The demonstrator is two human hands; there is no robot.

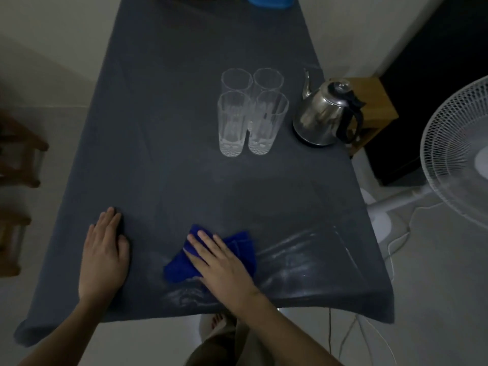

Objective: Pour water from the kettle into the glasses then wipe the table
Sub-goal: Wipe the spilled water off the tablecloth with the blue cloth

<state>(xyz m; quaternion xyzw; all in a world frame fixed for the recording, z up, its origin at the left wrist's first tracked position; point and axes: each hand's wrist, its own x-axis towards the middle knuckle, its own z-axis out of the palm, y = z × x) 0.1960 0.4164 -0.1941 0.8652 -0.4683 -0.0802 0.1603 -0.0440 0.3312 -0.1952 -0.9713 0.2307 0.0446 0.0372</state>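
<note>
Worktop (184, 128), draped in a dark grey cover, during the wiping step; the right hand (221, 262) is lying flat and released, fingers extended, pressing a folded blue cloth (237, 247) against the cover near the near edge, right of centre; it is not gripping the cloth but pinning it under the palm; the left hand (105, 254) is resting flat and released, holding nothing, close to the near left corner, apparently bracing the cover; pale streaks (298, 257) are showing beside the cloth toward the near right corner, probably moisture; four glasses (252, 112) are standing upright in a tight square at mid-worktop, well apart from the cloth; whether they hold water cannot be told; the kettle (326, 114) is sitting just inside the right edge. For a good pass, even palm pressure and overlapping strokes toward the streaks seem advisable, the left hand keeping the cover from bunching, strokes ending short of the glasses.
</note>
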